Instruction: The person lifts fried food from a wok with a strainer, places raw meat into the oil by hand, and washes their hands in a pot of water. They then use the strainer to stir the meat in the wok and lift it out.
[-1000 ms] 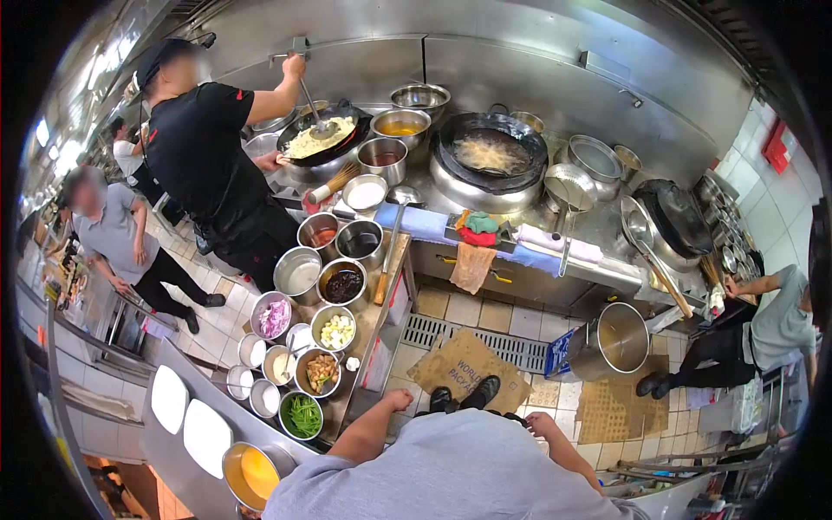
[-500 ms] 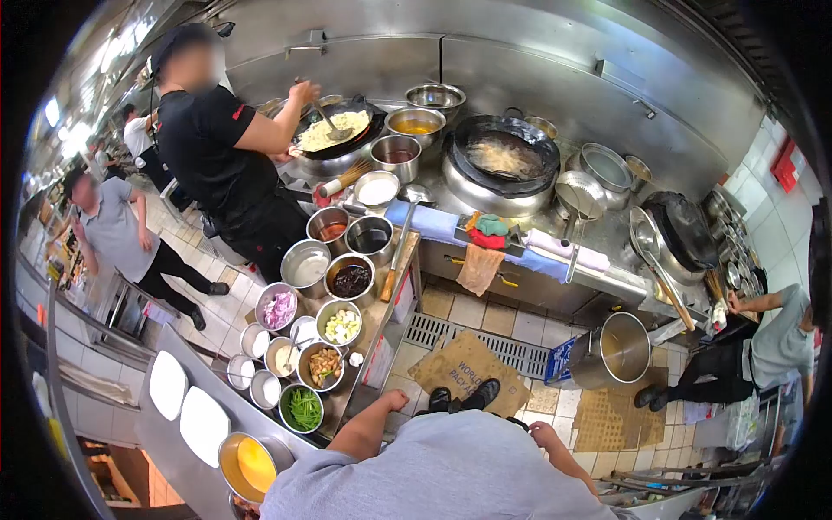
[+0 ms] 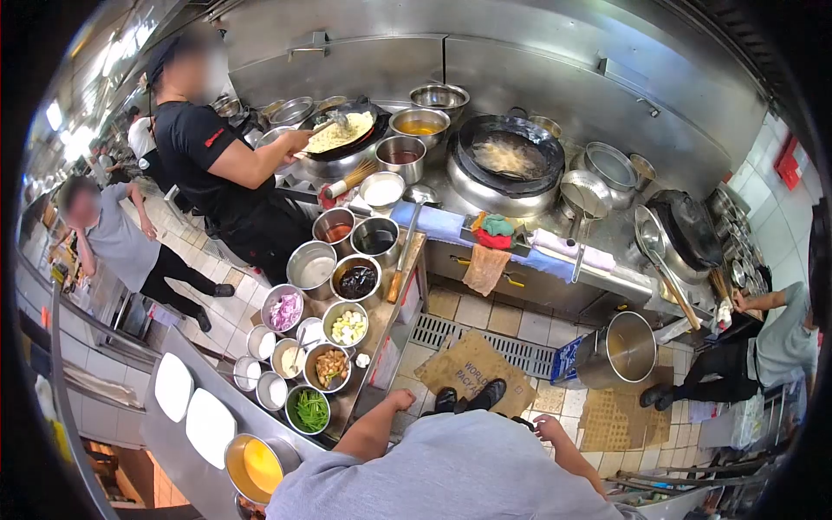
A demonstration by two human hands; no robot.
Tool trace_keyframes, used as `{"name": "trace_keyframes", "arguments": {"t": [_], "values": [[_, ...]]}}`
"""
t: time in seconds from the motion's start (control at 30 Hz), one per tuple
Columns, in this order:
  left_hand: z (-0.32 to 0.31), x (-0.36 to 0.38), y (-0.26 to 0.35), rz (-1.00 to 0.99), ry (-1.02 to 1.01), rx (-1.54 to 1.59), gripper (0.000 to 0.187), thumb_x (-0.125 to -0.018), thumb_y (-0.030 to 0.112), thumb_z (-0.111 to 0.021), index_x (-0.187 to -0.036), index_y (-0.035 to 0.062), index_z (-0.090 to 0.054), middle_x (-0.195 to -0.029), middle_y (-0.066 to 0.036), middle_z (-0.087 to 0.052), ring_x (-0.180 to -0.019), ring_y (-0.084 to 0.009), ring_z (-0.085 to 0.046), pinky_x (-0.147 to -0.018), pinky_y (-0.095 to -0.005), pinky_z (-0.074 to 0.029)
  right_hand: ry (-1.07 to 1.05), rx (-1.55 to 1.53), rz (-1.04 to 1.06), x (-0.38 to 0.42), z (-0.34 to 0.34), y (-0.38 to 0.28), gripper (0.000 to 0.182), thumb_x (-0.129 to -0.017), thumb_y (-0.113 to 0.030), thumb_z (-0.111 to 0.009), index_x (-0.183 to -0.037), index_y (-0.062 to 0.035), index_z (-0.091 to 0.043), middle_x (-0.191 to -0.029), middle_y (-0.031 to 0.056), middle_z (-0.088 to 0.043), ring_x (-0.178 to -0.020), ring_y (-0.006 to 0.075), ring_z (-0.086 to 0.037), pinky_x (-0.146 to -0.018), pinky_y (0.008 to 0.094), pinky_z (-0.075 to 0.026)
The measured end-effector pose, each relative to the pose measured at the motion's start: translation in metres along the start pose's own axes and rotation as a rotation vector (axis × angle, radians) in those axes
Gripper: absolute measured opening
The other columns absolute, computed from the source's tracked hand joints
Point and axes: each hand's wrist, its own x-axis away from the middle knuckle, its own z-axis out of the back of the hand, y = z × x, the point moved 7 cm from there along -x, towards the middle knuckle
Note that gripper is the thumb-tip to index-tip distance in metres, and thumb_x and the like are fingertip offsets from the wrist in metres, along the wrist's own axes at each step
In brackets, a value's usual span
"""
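My left hand point(image 3: 400, 399) hangs beside the right edge of the steel prep table, its fingers curled with nothing seen in them. Nearest to it on the table are a bowl of chopped green vegetable point(image 3: 308, 409) and a bowl of browned diced pieces point(image 3: 328, 368). On my other side, my right hand point(image 3: 548, 427) is low by my waist, near a dark strap; its fingers look loosely apart and hold nothing I can see. Both hands are away from the stove. Ahead, a wok point(image 3: 511, 156) holds pale food in bubbling liquid.
A co-worker point(image 3: 208, 165) works at another wok point(image 3: 342, 134) with a ladle. Other people stand at left and right. A tall steel pot point(image 3: 631, 347) is on the floor, right. Cardboard point(image 3: 477, 373) lies underfoot. White plates point(image 3: 211, 426) sit left.
The view has shifted slightly. The co-worker's arm and ladle have come lower over the wok. My hands stay about where they were, and one of my feet has shifted a little.
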Motion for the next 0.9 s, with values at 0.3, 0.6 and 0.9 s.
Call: {"name": "trace_keyframes", "arguments": {"t": [0.3,0.6,0.9], "values": [[0.007,0.014,0.005,0.077,-0.030,-0.097,0.033,-0.077,0.030,-0.044,-0.086,0.0057,-0.064,-0.093,-0.019,-0.061,-0.088,-0.0326,-0.059,-0.078,-0.0400,-0.046,-0.026,0.039,0.001,0.009,-0.006,-0.004,0.020,-0.084,-0.011,-0.042,-0.099,-0.0083,-0.056,-0.072,0.0088,-0.058,-0.056,0.0192,-0.059,-0.042,0.0298,-0.044],[-0.001,0.000,0.000,-0.053,-0.101,-0.354,0.034,-0.077,0.029,-0.041,-0.088,0.0062,-0.064,-0.097,-0.018,-0.060,-0.091,-0.0331,-0.058,-0.080,-0.0403,-0.045,0.020,0.123,0.089,0.011,-0.002,-0.012,0.023,-0.083,-0.011,-0.042,-0.093,-0.0090,-0.062,-0.070,0.0071,-0.059,-0.055,0.0155,-0.057,-0.042,0.0277,-0.044],[-0.009,-0.006,0.002,-0.095,-0.102,-0.420,0.031,-0.078,0.024,-0.040,-0.091,0.0089,-0.063,-0.102,-0.014,-0.059,-0.095,-0.0305,-0.057,-0.080,-0.0406,-0.046,0.045,0.174,0.126,-0.014,0.003,0.009,0.023,-0.082,-0.011,-0.043,-0.091,-0.0098,-0.063,-0.066,0.0068,-0.058,-0.051,0.0139,-0.054,-0.042,0.0278,-0.044]]}}
